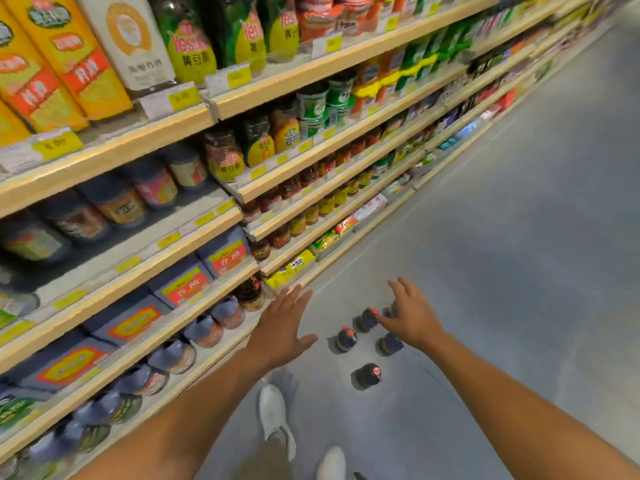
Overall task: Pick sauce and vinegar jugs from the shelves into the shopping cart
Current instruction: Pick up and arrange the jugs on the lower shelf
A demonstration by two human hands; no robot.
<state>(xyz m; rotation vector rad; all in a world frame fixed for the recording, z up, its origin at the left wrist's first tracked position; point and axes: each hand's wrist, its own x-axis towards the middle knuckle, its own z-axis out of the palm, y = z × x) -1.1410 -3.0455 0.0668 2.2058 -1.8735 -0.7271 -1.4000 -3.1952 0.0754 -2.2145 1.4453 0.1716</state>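
**A:** Only the head view here. What are the person's hands doing?

**B:** Both arms are stretched forward over the grey floor (519,237) of a shop aisle, with the hands apart. The left hand (284,327) is flat, with straight fingers and the thumb out to the side. It holds nothing and sits just beside the lowest tier of the shelves (121,147). The right hand (410,317) has its fingers spread and slightly bent, and it grips nothing either.

**A:** And where are the jugs?

**B:** Several dark jugs (346,338) with red caps stand upright on the floor, between and below the two hands. The nearest jug (369,375) stands alone, closer to the person. Another is partly hidden under the right wrist. The farthest jug (367,318) has its cap right at the right hand's lower fingertip, but the blur hides whether they touch.

**A:** Are there more on the shelving?

**B:** Yes. A row of shelf jugs (204,330), dark with rounded shoulders, lines the lowest tier on the left. Blue boxes (183,285) with orange-red labels stand one tier above them. Higher up are jars and green bottles, with yellow price tags (183,98) along the rims.

**A:** Anything lower down in the picture?

**B:** The person's white shoes (275,417) on the floor, between the forearms.
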